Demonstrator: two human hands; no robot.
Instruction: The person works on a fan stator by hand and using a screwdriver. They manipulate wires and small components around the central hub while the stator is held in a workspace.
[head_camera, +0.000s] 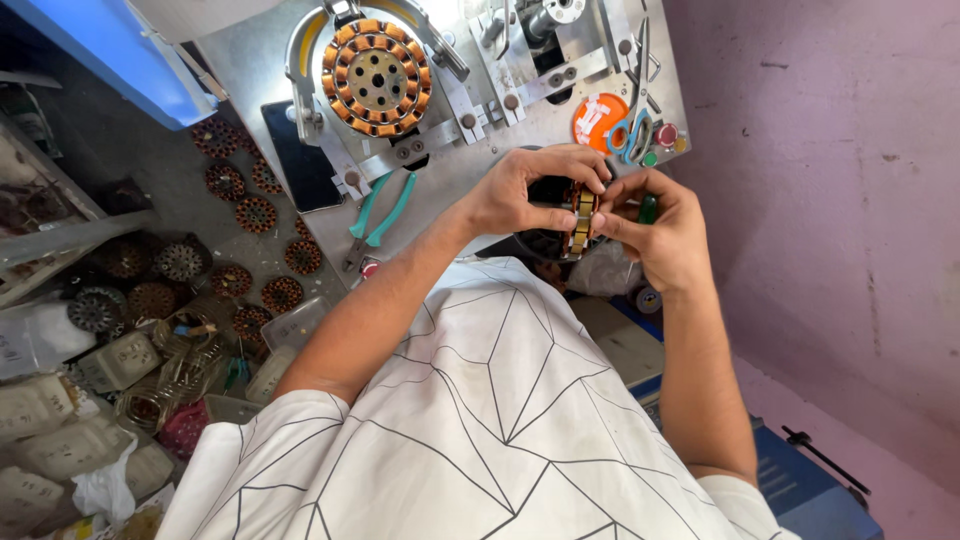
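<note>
White patterned shirt cloth is filling the near view, and beyond it both hands are closing round a small wound stator ring (580, 215) held edge-on: the left hand (520, 190) is pinching its rim while the right hand (655, 225) is gripping its other side together with a green-handled tool (648, 208). They seem to be dressing the windings, so the next move likely calls for turning the ring carefully. Beyond the ring a larger copper stator (377, 77) is sitting on the machine, green pliers (380, 215) and scissors (632, 125) are lying close by.
</note>
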